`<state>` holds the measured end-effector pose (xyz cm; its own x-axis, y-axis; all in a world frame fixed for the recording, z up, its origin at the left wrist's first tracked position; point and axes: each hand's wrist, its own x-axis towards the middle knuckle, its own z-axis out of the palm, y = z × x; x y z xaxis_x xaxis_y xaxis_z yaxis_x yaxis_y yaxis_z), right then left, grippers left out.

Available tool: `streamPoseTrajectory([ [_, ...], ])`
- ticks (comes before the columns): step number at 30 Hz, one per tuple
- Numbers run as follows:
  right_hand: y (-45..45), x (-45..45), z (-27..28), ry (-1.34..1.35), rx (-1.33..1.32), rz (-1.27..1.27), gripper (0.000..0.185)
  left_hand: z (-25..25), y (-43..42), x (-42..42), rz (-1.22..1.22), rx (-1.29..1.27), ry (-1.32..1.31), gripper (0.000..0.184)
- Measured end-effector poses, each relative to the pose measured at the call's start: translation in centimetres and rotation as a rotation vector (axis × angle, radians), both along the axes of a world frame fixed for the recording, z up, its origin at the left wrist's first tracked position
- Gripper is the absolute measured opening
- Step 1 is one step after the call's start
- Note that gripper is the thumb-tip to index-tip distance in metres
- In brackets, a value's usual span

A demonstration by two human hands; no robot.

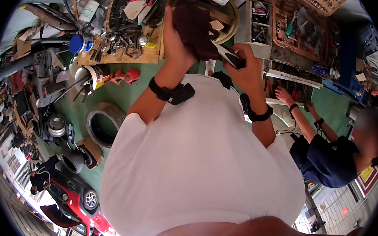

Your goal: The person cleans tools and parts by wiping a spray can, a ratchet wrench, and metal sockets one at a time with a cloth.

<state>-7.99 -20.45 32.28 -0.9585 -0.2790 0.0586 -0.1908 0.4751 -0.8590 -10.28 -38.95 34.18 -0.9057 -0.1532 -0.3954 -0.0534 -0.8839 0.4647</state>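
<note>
At the top centre of the frame, the left hand (pixel 180 48) holds a dark cloth (pixel 193 27), thumb along its left edge; its other fingers are mostly hidden, so I cannot tell how firm the grip is. The right hand (pixel 247 64) is closed around the black part of a tool (pixel 225 53), whose pale part meets the cloth's lower right edge. Whether the tool's far end lies inside the folds is hidden.

The likeliest trouble is a slip: if the cloth is greasy or the right hand's hold loosens, the tool could drop past the shirt to the floor. Should it have a sharp edge, pressing the cloth against it could nick the left hand, since the folds mask the contact. Swinging left, loose cloth could sweep small tools (pixel 122 48) or the can (pixel 147 42) off the crowded bench (pixel 154 55). Beyond, a basin (pixel 235 20) could catch a trailing fold. A co-worker's hand (pixel 284 95), right of centre, seems far enough off to avoid a bump.
</note>
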Motion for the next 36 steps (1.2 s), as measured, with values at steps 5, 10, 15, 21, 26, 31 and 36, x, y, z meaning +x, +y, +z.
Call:
streamPoseTrajectory([
  [5,-1.8,-0.5,0.4,0.06,-0.14,-0.005,0.033,0.5,-0.7,0.6,-0.044,-0.151,0.122,0.059],
  [10,-3.1,-1.5,-0.3,0.037,-0.366,0.01,0.024,-1.1,-1.3,1.3,0.054,-0.426,0.243,0.05],
  [15,-4.1,-1.9,-1.1,-0.092,-0.407,0.103,0.013,-2.7,-4.2,3.3,0.088,-0.485,0.232,0.045],
  [21,-6.7,-0.9,-2.0,-0.377,-0.599,0.426,0.024,-1.8,-9.1,6.6,0.199,-0.485,0.041,0.047],
  [26,-12.4,1.2,-1.8,-0.024,-0.283,0.547,0.046,-1.4,-11.9,10.0,0.218,-0.364,-0.111,0.048],
  [31,-17.2,1.9,-1.1,-0.127,-0.269,0.65,0.076,-1.8,-13.1,14.4,0.336,-0.681,0.149,0.052],
  [36,-20.3,1.3,-2.5,-0.135,-0.262,0.816,0.069,-2.2,-15.6,15.5,0.294,-0.049,0.016,0.051],
])
